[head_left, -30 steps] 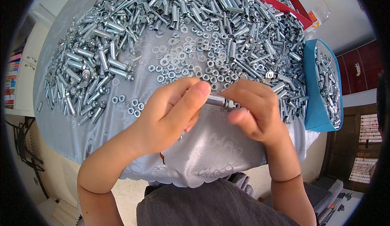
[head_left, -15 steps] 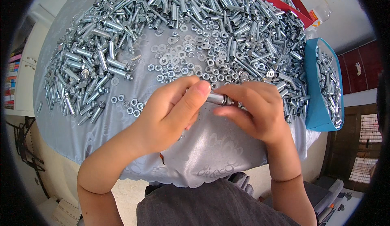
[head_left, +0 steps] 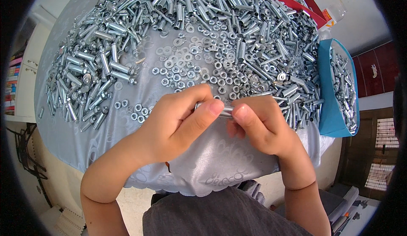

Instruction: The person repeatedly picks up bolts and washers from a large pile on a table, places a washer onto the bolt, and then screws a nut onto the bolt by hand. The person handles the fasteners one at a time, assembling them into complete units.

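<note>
Both my hands meet over the near part of the table, closed round one silvery expansion bolt. My left hand wraps it from the left with the thumb on top. On its other end my right hand pinches with thumb and fingers. Only a short metal stretch shows between the two thumbs; its ends are hidden in my fingers. Just beyond the hands lie loose hex nuts and flat washers. Assembled expansion bolts form a heap at the left.
Metal sleeves and bolts are piled across the far side and right of the cloth-covered table. A red box stands at the far right. Nearer, a blue bin full of metal parts sits at the right edge.
My right hand has turned and closed in toward the left one, its thumb now on top of the bolt. The nut-like end that showed between the hands is now covered.
</note>
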A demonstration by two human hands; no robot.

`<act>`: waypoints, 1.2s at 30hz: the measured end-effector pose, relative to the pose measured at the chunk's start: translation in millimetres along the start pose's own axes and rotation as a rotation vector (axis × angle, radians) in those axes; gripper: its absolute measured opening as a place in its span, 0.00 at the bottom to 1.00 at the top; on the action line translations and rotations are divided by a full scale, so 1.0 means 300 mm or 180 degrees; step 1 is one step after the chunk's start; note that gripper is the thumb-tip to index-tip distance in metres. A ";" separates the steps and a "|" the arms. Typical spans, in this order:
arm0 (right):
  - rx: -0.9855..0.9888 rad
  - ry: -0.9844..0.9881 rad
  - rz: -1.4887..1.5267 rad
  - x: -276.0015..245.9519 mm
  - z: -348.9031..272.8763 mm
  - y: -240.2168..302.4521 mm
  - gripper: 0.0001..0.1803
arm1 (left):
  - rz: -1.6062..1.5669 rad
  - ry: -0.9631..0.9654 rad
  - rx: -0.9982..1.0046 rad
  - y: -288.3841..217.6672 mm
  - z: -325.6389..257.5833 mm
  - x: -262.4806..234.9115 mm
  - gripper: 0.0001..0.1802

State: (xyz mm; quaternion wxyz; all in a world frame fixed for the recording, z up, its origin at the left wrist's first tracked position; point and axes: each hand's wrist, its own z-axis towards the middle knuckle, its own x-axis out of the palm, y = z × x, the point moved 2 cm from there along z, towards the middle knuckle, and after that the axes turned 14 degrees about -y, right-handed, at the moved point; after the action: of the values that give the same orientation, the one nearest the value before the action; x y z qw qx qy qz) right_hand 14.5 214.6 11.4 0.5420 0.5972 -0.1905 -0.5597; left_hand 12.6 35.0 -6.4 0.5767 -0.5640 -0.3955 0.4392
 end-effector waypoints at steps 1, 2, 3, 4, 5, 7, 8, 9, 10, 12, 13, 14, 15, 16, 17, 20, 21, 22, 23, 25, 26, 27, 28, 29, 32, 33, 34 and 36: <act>0.0126 0.0005 0.0061 0.004 0.002 0.001 0.10 | -0.0051 0.0030 -0.0043 -0.003 0.001 -0.002 0.17; 0.0085 -0.0510 0.0123 0.018 0.007 0.011 0.10 | -0.0103 0.0061 -0.0086 -0.007 0.003 -0.004 0.17; 0.0044 -0.1023 0.0185 0.050 0.012 0.026 0.11 | -0.0155 0.0091 -0.0130 -0.007 0.004 -0.004 0.18; -0.0044 -0.1159 0.0188 0.054 0.013 0.028 0.11 | -0.0253 -0.0019 -0.0170 -0.005 0.002 -0.004 0.17; -0.0132 -0.1294 0.0190 0.059 0.013 0.029 0.11 | -0.0352 -0.0131 -0.0211 -0.002 0.000 0.000 0.17; -0.0404 -0.0811 0.0064 0.028 0.012 0.014 0.12 | -0.0356 -0.0183 -0.0192 -0.005 -0.002 0.001 0.17; -0.0403 -0.0625 0.0108 0.022 0.008 0.007 0.12 | -0.0258 -0.0128 -0.0136 -0.007 -0.003 -0.001 0.18; -0.0033 -0.0338 0.0349 0.013 0.004 0.006 0.13 | -0.0159 -0.0069 -0.0082 -0.007 -0.003 0.000 0.18; 0.0337 -0.0049 0.0588 0.003 0.001 0.012 0.13 | -0.0164 -0.0083 -0.0134 -0.005 -0.003 0.001 0.18; 0.0740 0.0062 0.0735 0.001 -0.003 0.011 0.13 | -0.0169 -0.0119 -0.0244 0.003 -0.003 0.005 0.18; 0.0771 -0.0119 0.0643 0.003 -0.005 0.006 0.13 | -0.0230 -0.0128 -0.0278 -0.001 -0.003 0.005 0.18; 0.0802 -0.0300 0.0549 0.005 -0.006 0.000 0.14 | -0.0292 -0.0135 -0.0313 -0.008 -0.003 0.006 0.17; 0.0412 -0.0476 0.0432 0.011 0.001 0.004 0.13 | -0.0356 -0.0139 -0.0344 -0.012 -0.002 0.006 0.17; 0.0021 -0.0651 0.0315 0.023 0.011 0.009 0.13 | -0.0390 -0.0161 -0.0310 -0.011 -0.003 0.005 0.16; -0.0371 -0.0824 0.0196 0.029 0.017 0.013 0.13 | -0.0423 -0.0183 -0.0275 -0.009 -0.004 0.002 0.16; -0.0494 -0.0715 0.0349 0.036 0.012 0.002 0.12 | -0.0261 -0.0143 -0.0076 -0.006 -0.005 -0.009 0.15; -0.0504 -0.0682 0.0389 0.037 0.008 0.000 0.12 | -0.0160 -0.0114 0.0005 -0.006 -0.004 -0.011 0.15; -0.0410 -0.0599 0.0356 0.037 0.005 -0.002 0.12 | -0.0061 -0.0073 0.0102 -0.008 -0.003 -0.013 0.14; -0.0315 -0.0515 0.0322 0.034 0.002 -0.001 0.12 | 0.0038 -0.0033 0.0199 -0.010 -0.002 -0.016 0.14; 0.0109 -0.0401 0.0648 0.032 -0.006 0.008 0.13 | 0.0217 0.0005 0.0573 -0.016 0.001 -0.014 0.13; 0.0441 -0.0371 0.1011 0.034 -0.015 0.015 0.13 | 0.0300 0.0003 0.0845 -0.013 0.004 -0.009 0.13; 0.0769 -0.0331 0.1383 0.038 -0.020 0.019 0.14 | 0.0395 -0.0008 0.1112 -0.013 0.004 -0.007 0.13; 0.0807 -0.0401 0.1506 0.043 -0.017 0.029 0.15 | 0.0304 -0.0073 0.0993 -0.013 0.002 -0.008 0.13; 0.0846 -0.0472 0.1629 0.052 -0.011 0.040 0.15 | 0.0212 -0.0137 0.0874 -0.013 0.000 -0.009 0.13; 0.0893 -0.0704 0.1910 0.050 -0.002 0.028 0.18 | -0.0885 -0.0580 0.0539 0.007 0.012 -0.024 0.14; 0.0898 -0.0777 0.1998 0.051 0.005 0.016 0.19 | -0.1381 -0.0777 0.0423 0.021 0.024 -0.036 0.15; 0.1043 -0.1042 0.1987 0.037 0.006 0.015 0.22 | -0.1658 -0.1101 0.0392 0.009 0.047 -0.059 0.16; 0.1212 -0.1358 0.1836 0.002 0.007 -0.023 0.23 | -0.2260 -0.1608 0.0488 -0.020 0.089 -0.140 0.17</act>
State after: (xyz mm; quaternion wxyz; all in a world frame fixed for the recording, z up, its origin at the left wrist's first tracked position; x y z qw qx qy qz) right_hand 10.2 215.4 5.6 0.5048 0.4795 -0.5586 -0.4508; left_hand -25.1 3.1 2.5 0.6172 -0.2237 -0.6595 0.3660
